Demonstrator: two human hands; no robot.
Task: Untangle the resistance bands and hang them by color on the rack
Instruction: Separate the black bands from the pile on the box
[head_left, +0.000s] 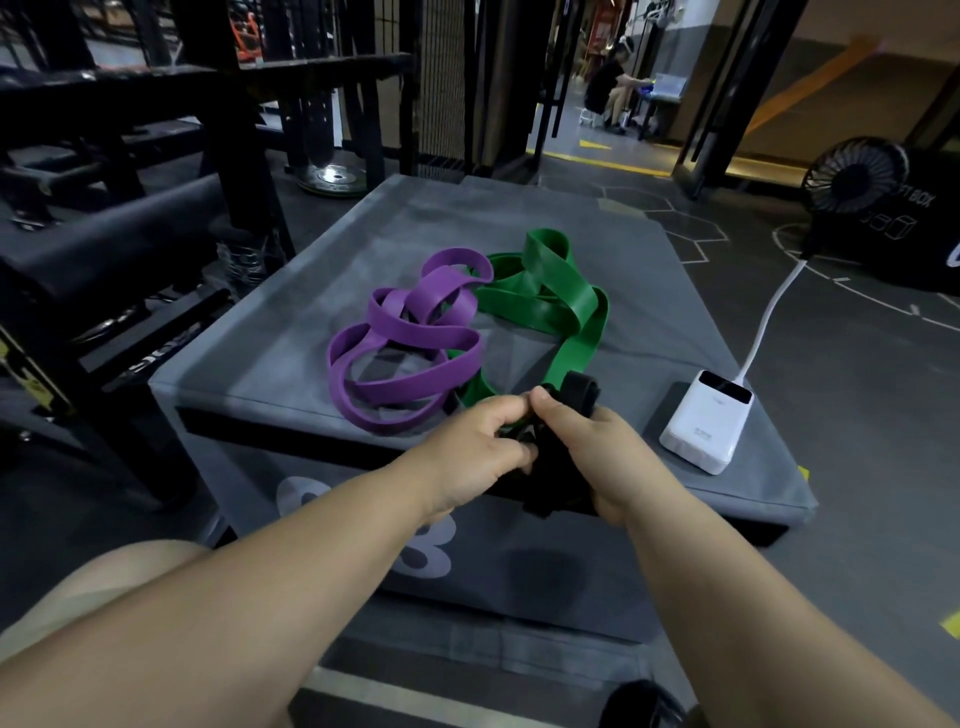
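Left hand (467, 447) and right hand (602, 457) meet at padded box (415, 218) near edge, both gripping black band (579, 391); purple band (415, 332) and green band (545, 306) lie tangled just beyond.

The purple rubber loop band (405, 332) lay left of the green rubber loop band (550, 296) on the grey padded box (311, 291); the white plastic power bank (706, 421) sat right of both.

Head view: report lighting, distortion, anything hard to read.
Head view: dim room, wide-angle bending at the edges; purple band and green band read clearly; the black band gripped by left hand and right hand merges into shadow.
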